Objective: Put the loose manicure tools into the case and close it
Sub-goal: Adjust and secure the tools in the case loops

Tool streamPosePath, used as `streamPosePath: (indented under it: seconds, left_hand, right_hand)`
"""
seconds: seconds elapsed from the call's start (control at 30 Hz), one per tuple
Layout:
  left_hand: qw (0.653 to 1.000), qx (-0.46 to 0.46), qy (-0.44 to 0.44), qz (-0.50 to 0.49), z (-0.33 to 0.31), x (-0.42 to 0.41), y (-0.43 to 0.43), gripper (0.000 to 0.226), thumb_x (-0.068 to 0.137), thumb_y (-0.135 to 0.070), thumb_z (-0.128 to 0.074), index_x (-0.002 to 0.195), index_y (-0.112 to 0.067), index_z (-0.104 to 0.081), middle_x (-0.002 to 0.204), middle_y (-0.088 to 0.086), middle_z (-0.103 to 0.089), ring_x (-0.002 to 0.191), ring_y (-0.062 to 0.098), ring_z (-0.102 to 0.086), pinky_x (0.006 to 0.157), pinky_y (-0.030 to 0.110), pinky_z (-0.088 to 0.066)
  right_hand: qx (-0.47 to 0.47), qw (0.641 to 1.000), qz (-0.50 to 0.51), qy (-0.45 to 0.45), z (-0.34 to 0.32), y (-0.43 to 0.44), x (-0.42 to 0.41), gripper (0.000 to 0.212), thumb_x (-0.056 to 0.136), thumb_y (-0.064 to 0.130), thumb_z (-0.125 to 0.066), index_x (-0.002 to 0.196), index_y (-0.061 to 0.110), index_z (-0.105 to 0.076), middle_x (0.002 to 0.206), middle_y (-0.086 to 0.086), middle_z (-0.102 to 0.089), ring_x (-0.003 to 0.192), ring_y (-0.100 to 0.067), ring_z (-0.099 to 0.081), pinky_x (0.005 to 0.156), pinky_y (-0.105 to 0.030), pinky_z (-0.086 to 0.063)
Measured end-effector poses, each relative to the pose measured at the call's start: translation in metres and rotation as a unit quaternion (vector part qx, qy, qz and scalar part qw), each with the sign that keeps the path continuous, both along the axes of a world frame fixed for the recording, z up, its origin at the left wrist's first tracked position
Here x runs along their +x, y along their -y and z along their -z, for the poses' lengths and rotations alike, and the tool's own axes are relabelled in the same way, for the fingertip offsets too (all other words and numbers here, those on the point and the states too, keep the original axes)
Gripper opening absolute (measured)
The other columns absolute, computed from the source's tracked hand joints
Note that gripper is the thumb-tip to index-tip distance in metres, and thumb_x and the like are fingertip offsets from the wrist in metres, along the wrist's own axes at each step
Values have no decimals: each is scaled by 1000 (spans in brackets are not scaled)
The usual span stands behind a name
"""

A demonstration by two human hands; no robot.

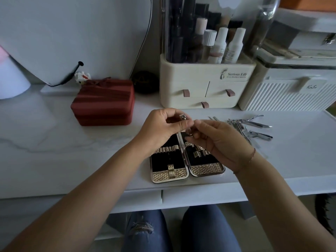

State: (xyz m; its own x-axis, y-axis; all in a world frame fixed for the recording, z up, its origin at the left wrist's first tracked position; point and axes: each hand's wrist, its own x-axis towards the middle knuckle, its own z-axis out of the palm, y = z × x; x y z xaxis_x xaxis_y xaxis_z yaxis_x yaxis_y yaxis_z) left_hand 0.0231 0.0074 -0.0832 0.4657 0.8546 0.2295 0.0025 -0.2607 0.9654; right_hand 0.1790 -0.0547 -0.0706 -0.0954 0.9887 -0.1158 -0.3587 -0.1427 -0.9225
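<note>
You hold a nail clipper point(183, 117) in both hands above the far end of the open case point(207, 172). Its long axis runs steeply, almost upright in this view: the squared silver end points up and away from you, and the lower end tips down toward the case hinge. Your left hand point(161, 126) pinches the upper end between thumb and fingertips. Your right hand point(220, 140) has its fingers curled round the lower part (most of that end is hidden behind them). The clipper sits between the two hands, just right of your left thumb and left of your right knuckles.

The case lies flat on the white worktop point(54, 160) near its front edge, both halves spread side by side and the hinge running away from you. The black lining and gold loops that show hold no tools.

The loose tools point(251, 129) lie in a silver heap to the right of the case, just beyond your right hand. A red box point(105, 102) stands to the left, well apart from the case. A cream organiser point(205, 88) and a white ribbed box point(291, 96) stand along the back.
</note>
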Motion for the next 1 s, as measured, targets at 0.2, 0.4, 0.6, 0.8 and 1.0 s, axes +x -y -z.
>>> streamPosePath:
  seconds: [0.2, 0.4, 0.6, 0.8, 1.0]
  left_hand:
    - [1000, -16, -24, 7, -3, -1, 2, 21, 66, -47, -73, 76, -28, -72, 74, -9, -71, 73, 4, -65, 77, 27, -50]
    - [995, -80, -36, 36, -3, -3, 7, 9, 84, -22, -66, 87, -14, -68, 61, -1, -68, 53, 12, -64, 50, 16, -48]
    - [995, -64, -82, 11, -3, -9, 9, 12, 89, -24, -61, 86, -17, -71, 50, -7, -57, 41, 7, -46, 45, 15, -39]
    - [992, -68, -102, -22, -7, -9, 11, 22, 85, -36, -65, 83, -16, -71, 44, -7, -52, 36, 6, -38, 39, 15, -32]
    - [985, -11, -171, -33, -2, -5, 12, 15, 86, -30, -65, 76, -20, -69, 43, -6, -53, 36, 10, -42, 41, 18, -34]
  right_hand:
    - [87, 968, 83, 220, 2, 6, -1, 14, 85, 15, -63, 77, 5, -69, 57, 1, -61, 50, -11, -57, 64, -27, -58]
    - [100, 954, 128, 250, -3, 6, 2, 20, 88, 11, -60, 69, 11, -66, 61, -5, -60, 49, -10, -49, 51, -24, -45]
    - [106, 958, 154, 216, -4, 7, 3, 7, 86, 1, -60, 86, 7, -64, 63, 0, -67, 51, -10, -58, 54, -23, -52]
    - [210, 859, 170, 436, -1, 13, -3, 22, 81, 10, -71, 102, 16, -69, 75, 13, -70, 66, 1, -66, 64, -12, -52]
    - [296, 779, 211, 511, -2, 15, -4, 7, 81, 14, -70, 87, 15, -73, 69, 10, -69, 70, 0, -66, 65, -9, -50]
